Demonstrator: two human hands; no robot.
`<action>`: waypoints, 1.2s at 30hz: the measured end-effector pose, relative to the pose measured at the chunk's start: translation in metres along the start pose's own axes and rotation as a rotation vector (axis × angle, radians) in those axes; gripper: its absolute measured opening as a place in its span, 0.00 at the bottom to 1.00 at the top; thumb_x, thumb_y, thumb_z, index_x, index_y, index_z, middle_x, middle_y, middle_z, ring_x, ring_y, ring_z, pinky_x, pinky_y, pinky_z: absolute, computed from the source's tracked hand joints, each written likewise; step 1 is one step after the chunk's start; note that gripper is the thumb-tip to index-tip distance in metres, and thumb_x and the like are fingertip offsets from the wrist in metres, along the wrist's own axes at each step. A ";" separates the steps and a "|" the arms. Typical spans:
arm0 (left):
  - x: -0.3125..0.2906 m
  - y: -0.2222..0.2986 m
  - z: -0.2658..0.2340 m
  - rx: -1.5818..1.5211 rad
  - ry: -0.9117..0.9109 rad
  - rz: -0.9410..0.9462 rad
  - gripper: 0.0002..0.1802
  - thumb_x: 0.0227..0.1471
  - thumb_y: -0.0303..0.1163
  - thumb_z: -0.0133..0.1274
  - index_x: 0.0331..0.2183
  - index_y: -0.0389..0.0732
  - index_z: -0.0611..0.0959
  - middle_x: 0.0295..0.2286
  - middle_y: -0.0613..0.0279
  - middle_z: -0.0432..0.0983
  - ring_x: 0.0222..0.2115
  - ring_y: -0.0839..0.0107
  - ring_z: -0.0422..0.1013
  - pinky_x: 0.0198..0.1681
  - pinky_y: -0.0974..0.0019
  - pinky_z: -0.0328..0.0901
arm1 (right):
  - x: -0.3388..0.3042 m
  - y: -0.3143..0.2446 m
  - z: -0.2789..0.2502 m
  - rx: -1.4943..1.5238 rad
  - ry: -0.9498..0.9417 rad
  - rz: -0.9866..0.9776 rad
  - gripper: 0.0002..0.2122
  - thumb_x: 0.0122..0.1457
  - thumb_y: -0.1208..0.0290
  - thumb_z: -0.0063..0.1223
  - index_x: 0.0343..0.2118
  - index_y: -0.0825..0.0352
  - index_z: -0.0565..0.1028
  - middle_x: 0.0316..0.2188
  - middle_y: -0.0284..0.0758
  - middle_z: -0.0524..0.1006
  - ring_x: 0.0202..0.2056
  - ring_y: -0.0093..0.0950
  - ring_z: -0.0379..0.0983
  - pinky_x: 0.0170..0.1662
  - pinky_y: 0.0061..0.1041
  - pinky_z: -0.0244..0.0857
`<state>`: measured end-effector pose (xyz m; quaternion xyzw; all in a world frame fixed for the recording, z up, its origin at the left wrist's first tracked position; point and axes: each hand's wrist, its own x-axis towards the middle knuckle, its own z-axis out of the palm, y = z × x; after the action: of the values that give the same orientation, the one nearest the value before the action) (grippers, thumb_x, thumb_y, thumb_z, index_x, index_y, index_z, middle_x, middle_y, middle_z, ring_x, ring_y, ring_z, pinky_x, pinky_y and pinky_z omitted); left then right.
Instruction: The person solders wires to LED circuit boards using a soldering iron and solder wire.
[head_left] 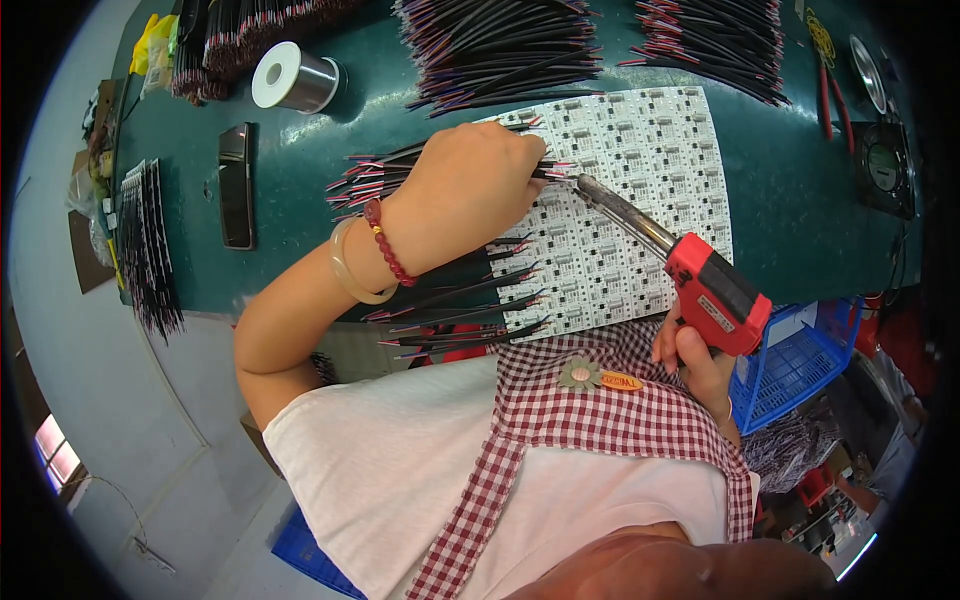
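My left hand (478, 178) pinches a bunch of thin black wires with red and purple ends (380, 172) and presses their tips onto a white panel of small circuit boards (640, 150). My right hand (700, 365) grips the red handle of a gun-shaped soldering iron (715, 295). Its metal barrel (622, 212) points up and left, the tip almost touching the wire ends by my left fingers. More wires (470, 310) stick out from the panel's left edge. A pale bangle and a red bead bracelet are on my left wrist.
The green table (800, 180) also holds heaps of black wires (500, 50) at the back, a solder spool (292, 78), a dark phone (236, 185), red-handled pliers (832, 95) and a small black fan (885, 165). A blue plastic basket (795, 365) sits at right.
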<state>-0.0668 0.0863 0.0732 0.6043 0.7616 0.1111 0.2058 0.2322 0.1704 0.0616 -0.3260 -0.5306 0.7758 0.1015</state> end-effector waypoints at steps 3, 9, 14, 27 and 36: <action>-0.001 0.000 0.000 -0.026 -0.004 -0.005 0.08 0.43 0.30 0.55 0.23 0.34 0.77 0.19 0.49 0.73 0.23 0.50 0.70 0.27 0.53 0.64 | 0.000 0.000 0.002 0.012 -0.010 -0.015 0.16 0.58 0.73 0.46 0.47 0.77 0.65 0.19 0.34 0.69 0.17 0.18 0.64 0.25 0.21 0.65; -0.001 0.002 -0.001 -0.048 -0.002 0.000 0.08 0.42 0.29 0.54 0.23 0.33 0.76 0.19 0.48 0.73 0.23 0.49 0.70 0.28 0.53 0.64 | -0.001 0.002 0.003 0.075 0.008 -0.035 0.16 0.58 0.73 0.46 0.46 0.77 0.65 0.20 0.34 0.69 0.17 0.18 0.64 0.25 0.20 0.64; -0.002 0.002 -0.001 -0.044 0.004 0.005 0.08 0.42 0.29 0.54 0.23 0.33 0.76 0.20 0.47 0.73 0.23 0.49 0.70 0.28 0.53 0.65 | -0.001 0.002 -0.002 -0.036 -0.035 0.002 0.15 0.58 0.72 0.46 0.45 0.77 0.66 0.19 0.33 0.69 0.17 0.18 0.64 0.24 0.20 0.64; -0.003 0.004 -0.002 -0.057 -0.001 -0.009 0.08 0.41 0.28 0.55 0.24 0.33 0.76 0.19 0.46 0.72 0.24 0.47 0.70 0.28 0.52 0.65 | -0.001 0.002 0.003 0.080 -0.018 -0.061 0.19 0.59 0.71 0.47 0.49 0.77 0.63 0.18 0.32 0.67 0.16 0.18 0.62 0.24 0.20 0.64; -0.003 0.003 0.000 -0.064 0.000 -0.008 0.08 0.41 0.28 0.55 0.24 0.32 0.75 0.20 0.46 0.72 0.24 0.48 0.70 0.29 0.53 0.65 | -0.002 0.001 0.007 -0.004 0.023 0.004 0.20 0.58 0.64 0.50 0.46 0.74 0.64 0.17 0.32 0.66 0.15 0.19 0.60 0.24 0.21 0.63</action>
<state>-0.0638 0.0842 0.0754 0.5942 0.7602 0.1348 0.2254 0.2293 0.1637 0.0634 -0.3360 -0.5303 0.7712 0.1054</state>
